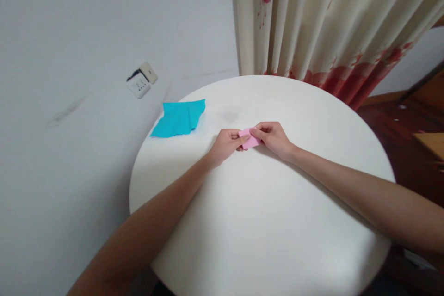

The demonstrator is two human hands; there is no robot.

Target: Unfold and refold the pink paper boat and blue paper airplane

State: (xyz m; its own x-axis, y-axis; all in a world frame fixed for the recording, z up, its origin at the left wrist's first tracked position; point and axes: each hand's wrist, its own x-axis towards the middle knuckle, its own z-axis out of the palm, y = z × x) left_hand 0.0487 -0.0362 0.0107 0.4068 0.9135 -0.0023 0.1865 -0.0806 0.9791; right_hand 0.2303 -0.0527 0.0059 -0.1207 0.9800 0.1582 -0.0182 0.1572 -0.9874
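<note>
Plainly, pinched fingers (258,133) on pink paper (252,142)

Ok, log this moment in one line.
left hand: pinching small pink rectangular paper; right hand: pinching same paper; creased blue paper sheet: lying on round white table

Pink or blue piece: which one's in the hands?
The small pink piece, pinched by the left hand and right hand; the larger blue piece lies untouched on the table.
</note>
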